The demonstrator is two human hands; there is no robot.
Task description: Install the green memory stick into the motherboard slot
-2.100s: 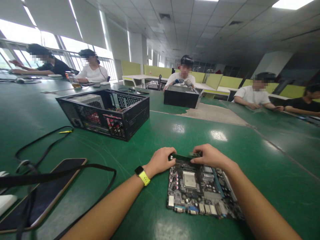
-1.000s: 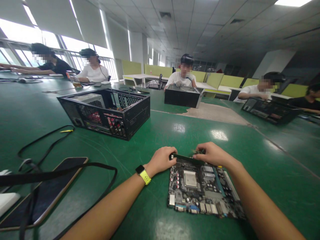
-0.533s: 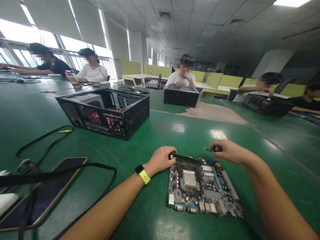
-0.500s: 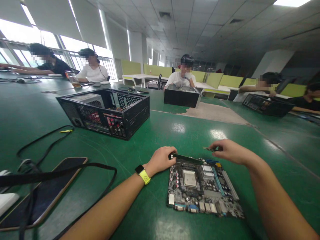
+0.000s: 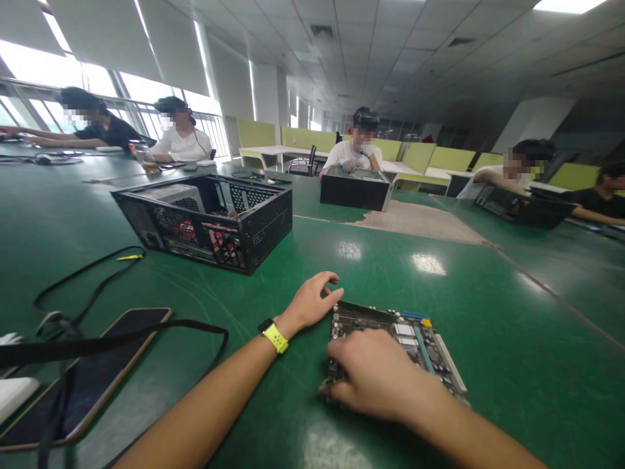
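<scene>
A motherboard [image 5: 432, 339] lies on the green table in front of me. A green memory module [image 5: 368, 311] stands along its far edge. My right hand [image 5: 375, 374] is over the near-left part of the board, hiding the processor area. Its fingers and thumb are bent around the board's left near corner, slightly blurred. The small green piece it held before is out of sight. Just off the far-left corner is my left hand [image 5: 312, 303], its fingers curved and apart, with nothing in them. A yellow-strapped watch [image 5: 275, 337] is on that wrist.
An open black computer case [image 5: 209, 221] stands at the far left. A phone [image 5: 88, 378] and black cables [image 5: 195, 324] lie at the near left. Several people sit around the table; the person opposite [image 5: 359, 146] has a hand in another case [image 5: 354, 189].
My right hand has moved left and nearer, from beyond the board's far edge onto its near-left side. My left hand has released the far-left corner. The board's near edge has shifted slightly.
</scene>
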